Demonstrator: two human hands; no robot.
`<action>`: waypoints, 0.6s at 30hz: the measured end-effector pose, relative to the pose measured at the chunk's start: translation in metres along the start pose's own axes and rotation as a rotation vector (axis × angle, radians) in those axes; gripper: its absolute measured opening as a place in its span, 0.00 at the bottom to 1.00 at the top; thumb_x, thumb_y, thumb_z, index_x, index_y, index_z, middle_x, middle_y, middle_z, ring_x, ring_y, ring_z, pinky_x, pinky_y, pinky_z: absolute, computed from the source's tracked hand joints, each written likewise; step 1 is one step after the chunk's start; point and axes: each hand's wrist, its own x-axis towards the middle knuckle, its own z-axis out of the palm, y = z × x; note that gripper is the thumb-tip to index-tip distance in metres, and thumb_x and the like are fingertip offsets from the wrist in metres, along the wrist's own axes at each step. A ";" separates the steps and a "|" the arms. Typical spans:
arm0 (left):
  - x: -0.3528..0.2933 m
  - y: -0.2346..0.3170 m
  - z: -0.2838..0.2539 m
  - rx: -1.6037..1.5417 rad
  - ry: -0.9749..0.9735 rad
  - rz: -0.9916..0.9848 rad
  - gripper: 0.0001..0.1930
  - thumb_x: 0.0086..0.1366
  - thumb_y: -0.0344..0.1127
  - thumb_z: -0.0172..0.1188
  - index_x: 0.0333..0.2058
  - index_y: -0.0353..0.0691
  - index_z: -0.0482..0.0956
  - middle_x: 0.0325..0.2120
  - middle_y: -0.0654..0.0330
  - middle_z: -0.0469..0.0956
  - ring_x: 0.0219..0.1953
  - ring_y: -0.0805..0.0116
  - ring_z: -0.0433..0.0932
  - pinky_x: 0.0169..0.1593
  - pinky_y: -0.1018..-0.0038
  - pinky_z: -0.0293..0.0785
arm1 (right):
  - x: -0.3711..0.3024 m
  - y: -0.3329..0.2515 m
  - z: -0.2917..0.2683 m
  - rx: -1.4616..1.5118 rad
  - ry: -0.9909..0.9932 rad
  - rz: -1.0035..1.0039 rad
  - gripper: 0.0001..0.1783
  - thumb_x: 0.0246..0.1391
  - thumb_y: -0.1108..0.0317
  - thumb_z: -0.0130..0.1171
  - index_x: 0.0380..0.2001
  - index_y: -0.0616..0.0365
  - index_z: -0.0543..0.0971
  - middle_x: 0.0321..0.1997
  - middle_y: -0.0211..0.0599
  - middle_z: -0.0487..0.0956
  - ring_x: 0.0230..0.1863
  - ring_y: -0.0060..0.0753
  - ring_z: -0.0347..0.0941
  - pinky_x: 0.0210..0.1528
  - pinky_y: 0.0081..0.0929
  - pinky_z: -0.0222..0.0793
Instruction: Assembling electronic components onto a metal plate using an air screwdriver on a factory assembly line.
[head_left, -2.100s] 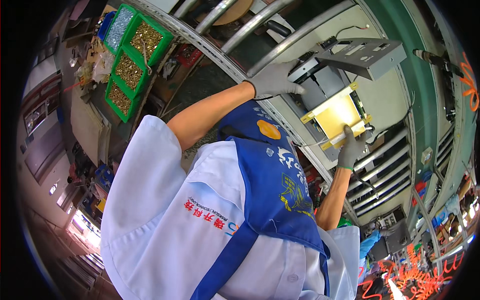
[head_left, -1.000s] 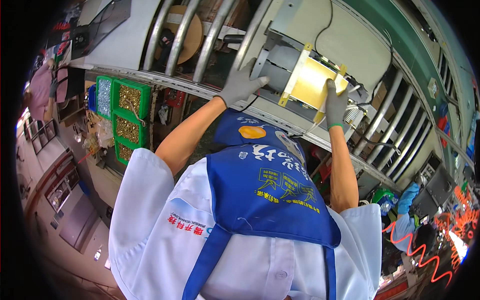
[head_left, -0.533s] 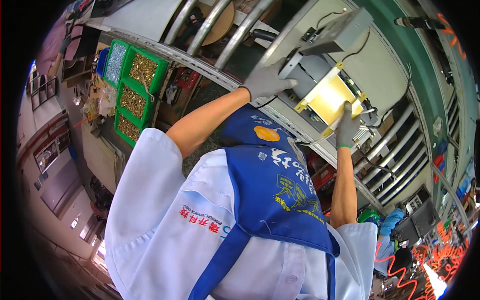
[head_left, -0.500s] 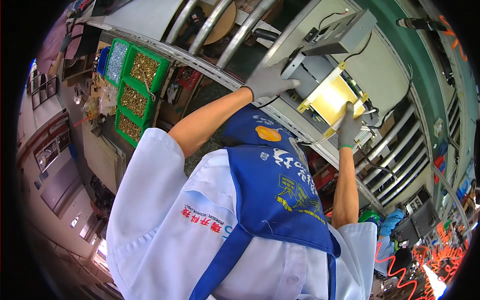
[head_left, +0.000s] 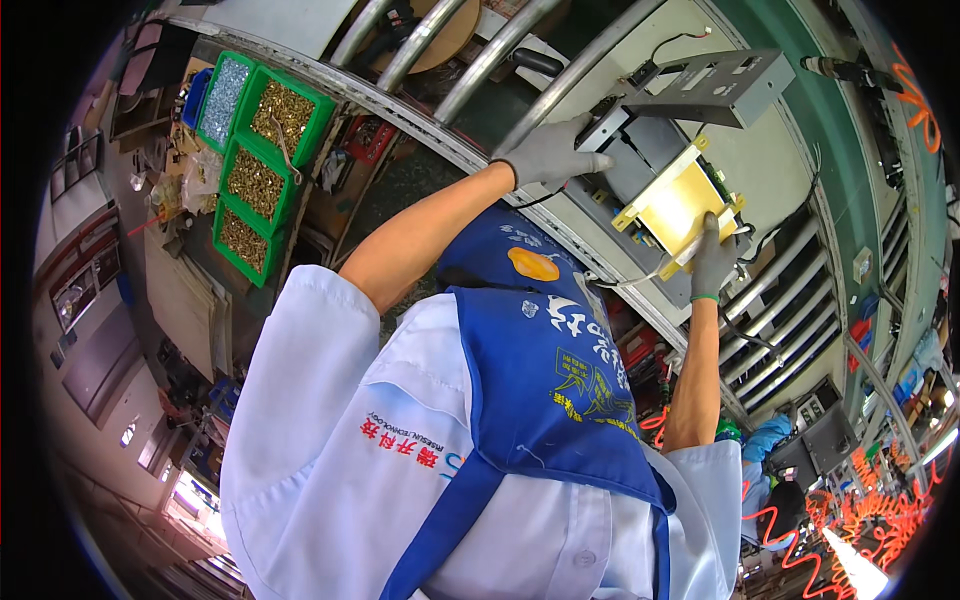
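My left hand [head_left: 552, 153], in a grey glove, is at the left side of a dark grey metal housing [head_left: 640, 160]. Its thumb and fingers lie on either side of the housing's edge; the fingertips are partly hidden. A shiny yellow metal plate [head_left: 682, 208] with small tabs at its corners sits tilted against the housing, green circuit board showing beside it. At the plate's near right corner, my gloved right hand [head_left: 714, 258] grips it, thumb on top and the other fingers mostly out of sight. A grey panel with cut-outs [head_left: 715, 90] stands up behind.
Under the assembly lies a pale board [head_left: 765, 185] on a conveyor with metal rollers [head_left: 780, 310]. Loose black and white cables run around it. Green bins [head_left: 285, 115] of brass-coloured and silvery small parts stand at the left. Orange coiled hoses [head_left: 880, 510] hang at the lower right.
The assembly and both hands sit slightly farther right in the picture, while the bins have shifted left and up. Both hands keep their places on the parts.
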 end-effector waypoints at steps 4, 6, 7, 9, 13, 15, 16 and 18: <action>0.000 -0.005 0.005 -0.028 0.003 -0.018 0.48 0.52 0.65 0.58 0.61 0.31 0.61 0.52 0.40 0.72 0.55 0.47 0.71 0.58 0.66 0.66 | 0.001 0.000 0.004 0.052 -0.004 0.007 0.26 0.53 0.55 0.62 0.40 0.73 0.76 0.37 0.46 0.80 0.36 0.32 0.75 0.41 0.29 0.70; 0.002 -0.011 0.010 0.013 0.047 0.054 0.49 0.52 0.64 0.59 0.61 0.29 0.59 0.45 0.39 0.76 0.49 0.48 0.76 0.52 0.65 0.71 | 0.000 -0.001 0.009 0.087 -0.011 0.003 0.29 0.52 0.53 0.62 0.41 0.74 0.75 0.38 0.49 0.80 0.37 0.34 0.76 0.42 0.31 0.70; 0.003 -0.012 0.010 -0.003 0.024 0.027 0.50 0.52 0.65 0.59 0.61 0.28 0.58 0.46 0.37 0.75 0.50 0.48 0.76 0.53 0.65 0.70 | -0.002 0.002 0.010 0.050 -0.001 0.013 0.30 0.51 0.51 0.62 0.41 0.74 0.75 0.38 0.50 0.80 0.37 0.36 0.76 0.42 0.32 0.69; 0.003 -0.012 0.011 0.068 0.017 0.010 0.52 0.51 0.66 0.58 0.61 0.26 0.57 0.46 0.36 0.75 0.50 0.48 0.75 0.54 0.65 0.69 | -0.002 0.003 0.009 0.021 0.012 0.022 0.32 0.50 0.49 0.62 0.42 0.74 0.75 0.38 0.51 0.80 0.38 0.38 0.76 0.43 0.33 0.69; 0.002 -0.006 0.009 0.068 0.027 0.008 0.52 0.52 0.66 0.58 0.62 0.27 0.57 0.46 0.36 0.75 0.50 0.48 0.75 0.54 0.65 0.69 | -0.002 0.002 0.007 -0.026 -0.009 0.063 0.35 0.49 0.45 0.61 0.42 0.73 0.75 0.39 0.54 0.79 0.39 0.44 0.76 0.44 0.36 0.69; 0.000 0.000 0.005 -0.005 -0.029 -0.008 0.51 0.52 0.65 0.59 0.62 0.27 0.56 0.46 0.37 0.75 0.50 0.47 0.75 0.55 0.65 0.69 | -0.002 0.004 0.007 -0.074 -0.001 0.061 0.36 0.49 0.43 0.60 0.43 0.72 0.75 0.40 0.53 0.79 0.41 0.44 0.76 0.46 0.36 0.69; 0.001 0.002 0.004 -0.003 -0.026 -0.005 0.51 0.52 0.65 0.59 0.62 0.27 0.56 0.46 0.37 0.75 0.50 0.47 0.75 0.55 0.65 0.69 | -0.001 0.005 0.006 -0.071 0.001 0.057 0.36 0.49 0.43 0.60 0.43 0.72 0.75 0.40 0.53 0.79 0.41 0.44 0.76 0.46 0.36 0.69; 0.002 0.001 0.005 -0.001 -0.035 -0.004 0.50 0.52 0.63 0.59 0.62 0.28 0.57 0.48 0.38 0.74 0.52 0.46 0.74 0.55 0.64 0.68 | -0.002 0.003 0.005 -0.017 -0.019 0.064 0.36 0.50 0.44 0.61 0.44 0.71 0.75 0.40 0.53 0.79 0.41 0.44 0.76 0.47 0.35 0.68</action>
